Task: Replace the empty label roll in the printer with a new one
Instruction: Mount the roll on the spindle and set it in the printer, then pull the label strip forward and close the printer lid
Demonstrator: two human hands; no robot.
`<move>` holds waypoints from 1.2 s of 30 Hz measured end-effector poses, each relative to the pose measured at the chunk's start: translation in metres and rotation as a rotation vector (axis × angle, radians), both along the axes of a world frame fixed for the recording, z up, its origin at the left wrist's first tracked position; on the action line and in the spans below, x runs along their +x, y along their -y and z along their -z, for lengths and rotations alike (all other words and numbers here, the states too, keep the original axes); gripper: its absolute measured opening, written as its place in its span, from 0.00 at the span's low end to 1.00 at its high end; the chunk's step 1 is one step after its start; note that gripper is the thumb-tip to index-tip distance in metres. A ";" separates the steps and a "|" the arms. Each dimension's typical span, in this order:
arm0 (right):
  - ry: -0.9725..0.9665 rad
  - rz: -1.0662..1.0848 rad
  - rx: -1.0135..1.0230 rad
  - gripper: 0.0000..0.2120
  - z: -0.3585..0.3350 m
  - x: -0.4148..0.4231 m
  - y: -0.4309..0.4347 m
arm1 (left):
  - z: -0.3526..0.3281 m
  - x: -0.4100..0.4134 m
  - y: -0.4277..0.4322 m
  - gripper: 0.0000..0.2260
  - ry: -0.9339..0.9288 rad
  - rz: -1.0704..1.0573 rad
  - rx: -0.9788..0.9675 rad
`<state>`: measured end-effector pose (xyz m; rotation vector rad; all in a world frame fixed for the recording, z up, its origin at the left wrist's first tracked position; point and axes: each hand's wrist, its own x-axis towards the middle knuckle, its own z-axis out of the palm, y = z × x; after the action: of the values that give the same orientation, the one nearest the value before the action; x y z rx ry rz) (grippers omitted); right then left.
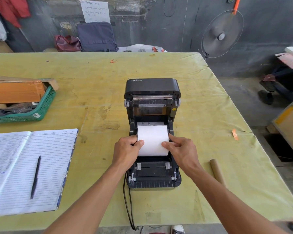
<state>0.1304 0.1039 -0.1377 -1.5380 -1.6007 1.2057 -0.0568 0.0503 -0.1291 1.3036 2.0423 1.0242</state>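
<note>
The job looks a little past halfway. The printer (153, 183) stands in the middle of the frame on the yellow-green surface (100, 73) with its lid (152, 85) swung up and back. A bare brown cardboard core (217, 172), presumably the spent roll, lies on the surface at lower right, well apart from the machine. A full white label roll (153, 139) sits in the open bay at frame centre. The left hand (125, 151) grasps its left end and the right hand (183, 151) its right end; each thumb lies on the white face, with the other fingers curled down at the sides. Whether the roll is already caught in the side holders I cannot tell, since both hands cover its ends. No loose leading edge shows. What seems to be left is to seat the roll, draw the labels forward between the two grey guides near the front of the machine, and shut the lid. The roll's long axis runs left to right across the frame, level and parallel to the printer's front edge. The printer itself runs from the top toward the bottom of the frame, with its hinge at the far end and its outlet facing the person. An open lined notebook (24, 166) with a pen (35, 178) on it lies at lower left.
</note>
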 end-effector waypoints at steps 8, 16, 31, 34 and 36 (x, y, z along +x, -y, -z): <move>0.148 -0.027 0.084 0.21 0.004 -0.003 -0.005 | -0.002 0.004 -0.004 0.05 -0.029 -0.030 -0.062; 0.655 -0.435 0.389 0.44 -0.024 -0.007 -0.029 | -0.021 -0.010 -0.031 0.44 -0.418 0.381 -0.195; 0.926 -0.528 0.851 0.22 -0.001 -0.009 0.005 | 0.014 0.004 0.008 0.31 -0.897 0.361 0.208; 0.920 -0.534 0.865 0.19 -0.003 -0.008 0.004 | 0.020 0.005 0.012 0.27 -0.934 0.364 0.241; 0.907 -0.542 0.866 0.19 -0.003 -0.009 0.005 | 0.025 0.006 0.016 0.22 -0.935 0.354 0.280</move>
<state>0.1219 0.0986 -0.1348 -1.0878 -2.7273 -0.1659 -0.0510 0.0346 -0.1537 2.5338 2.1529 0.5793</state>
